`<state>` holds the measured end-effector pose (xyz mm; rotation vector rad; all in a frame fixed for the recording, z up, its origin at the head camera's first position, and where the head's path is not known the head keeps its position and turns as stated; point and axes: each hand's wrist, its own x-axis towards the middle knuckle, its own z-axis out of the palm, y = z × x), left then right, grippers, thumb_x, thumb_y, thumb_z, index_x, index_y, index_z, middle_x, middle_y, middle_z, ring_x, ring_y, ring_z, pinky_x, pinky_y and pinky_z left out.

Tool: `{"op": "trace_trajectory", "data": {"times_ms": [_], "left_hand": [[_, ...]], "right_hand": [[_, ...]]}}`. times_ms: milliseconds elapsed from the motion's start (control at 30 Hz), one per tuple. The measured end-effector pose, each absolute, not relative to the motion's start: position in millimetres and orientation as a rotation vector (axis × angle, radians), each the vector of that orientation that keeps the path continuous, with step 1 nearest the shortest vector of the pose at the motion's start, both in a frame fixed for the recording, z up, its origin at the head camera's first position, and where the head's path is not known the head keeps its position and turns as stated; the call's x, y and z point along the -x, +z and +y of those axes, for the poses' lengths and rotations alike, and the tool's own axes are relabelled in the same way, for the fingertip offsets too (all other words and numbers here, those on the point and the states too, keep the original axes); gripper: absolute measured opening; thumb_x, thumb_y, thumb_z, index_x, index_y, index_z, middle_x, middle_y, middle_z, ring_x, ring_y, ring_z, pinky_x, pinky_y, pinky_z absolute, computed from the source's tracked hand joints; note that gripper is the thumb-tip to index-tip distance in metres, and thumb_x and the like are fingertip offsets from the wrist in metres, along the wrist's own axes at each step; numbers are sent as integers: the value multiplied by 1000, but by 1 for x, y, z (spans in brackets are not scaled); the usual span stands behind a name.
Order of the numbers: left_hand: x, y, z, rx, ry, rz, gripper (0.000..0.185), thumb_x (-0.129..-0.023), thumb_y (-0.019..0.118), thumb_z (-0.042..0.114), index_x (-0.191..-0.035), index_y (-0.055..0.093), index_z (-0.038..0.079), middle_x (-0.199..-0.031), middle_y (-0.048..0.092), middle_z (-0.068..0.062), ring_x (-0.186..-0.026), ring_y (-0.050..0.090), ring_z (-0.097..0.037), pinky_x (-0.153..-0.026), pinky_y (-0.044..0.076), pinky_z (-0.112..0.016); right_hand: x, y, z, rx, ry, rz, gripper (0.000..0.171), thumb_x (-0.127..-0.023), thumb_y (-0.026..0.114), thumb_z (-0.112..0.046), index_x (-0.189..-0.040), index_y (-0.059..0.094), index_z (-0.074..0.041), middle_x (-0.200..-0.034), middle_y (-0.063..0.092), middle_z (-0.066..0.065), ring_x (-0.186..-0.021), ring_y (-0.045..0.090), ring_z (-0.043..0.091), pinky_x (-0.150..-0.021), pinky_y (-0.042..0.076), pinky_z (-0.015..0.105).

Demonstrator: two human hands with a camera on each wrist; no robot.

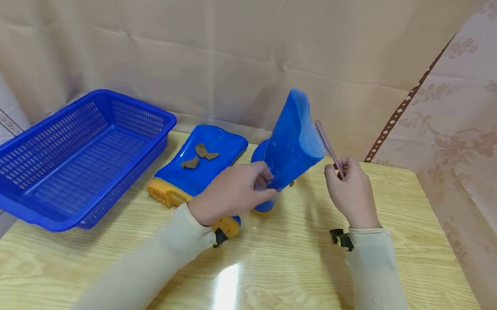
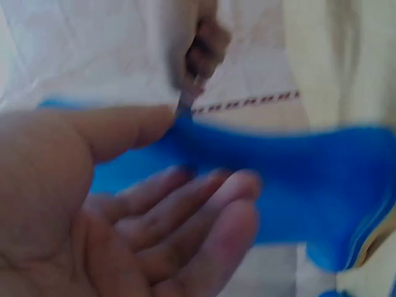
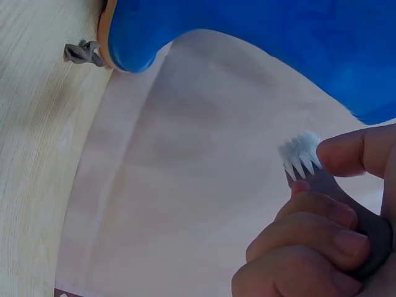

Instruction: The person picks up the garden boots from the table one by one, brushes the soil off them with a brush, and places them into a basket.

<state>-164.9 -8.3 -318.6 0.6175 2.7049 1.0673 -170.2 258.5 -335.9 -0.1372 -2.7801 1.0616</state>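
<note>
A blue rubber boot (image 1: 288,144) with a yellow sole stands on the table, its shaft leaning right in the head view. Beside the shaft is my left hand (image 1: 240,189), thumb and loosely bent fingers apart; in the left wrist view the hand (image 2: 154,210) overlaps the boot (image 2: 284,185), with nothing between fingers and thumb. My right hand (image 1: 354,191) grips a mauve brush (image 1: 326,144) by its handle, bristles towards the boot's top edge. White bristles of the brush (image 3: 301,151) show past the fingers in the right wrist view.
Another blue boot (image 1: 201,170) lies on its side, left of the standing one, with brown flat pieces (image 1: 206,152) on its shaft. A blue plastic basket (image 1: 121,177) stands at the left. Near the standing boot's sole lies a small grey-brown scrap (image 3: 85,53). Curtains hang behind the table.
</note>
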Motion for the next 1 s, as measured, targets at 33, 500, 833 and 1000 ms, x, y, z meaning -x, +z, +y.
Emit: {"op": "trace_trajectory", "data": {"times_ms": [33, 500, 833, 1000], "left_hand": [[169, -316, -13, -635, 1049, 2702, 22, -102, 66, 31, -118, 67, 16, -107, 72, 4, -93, 68, -12, -78, 58, -32], [251, -323, -4, -550, 1355, 2368, 65, -111, 48, 16, -167, 14, 21, -167, 32, -7, -153, 32, -26, -121, 34, -46], [267, -330, -5, -568, 1287, 2455, 51, -105, 62, 29, -153, 48, 17, -143, 59, -5, -134, 54, -24, -114, 44, -46], [263, -331, -3, -658, 1246, 2590, 28, -101, 68, 30, -127, 68, 18, -113, 69, 0, -108, 63, -20, -98, 54, -43]], "right_hand": [[170, -335, 258, 137, 1061, -2774, 40, -105, 46, -43, -113, 53, -5, -72, 51, 7, -53, 43, 21, -44, 36, 34], [168, -334, 257, 135, 1038, -2742, 35, -103, 49, -40, -111, 54, -6, -72, 52, 8, -54, 43, 23, -46, 37, 35], [170, -333, 251, 136, 1067, -2718, 37, -104, 49, -40, -116, 54, -5, -72, 52, 7, -52, 43, 21, -44, 35, 32], [172, -332, 253, 167, 1059, -2671, 40, -106, 47, -39, -121, 55, -2, -85, 57, 13, -68, 53, 28, -56, 42, 39]]}}
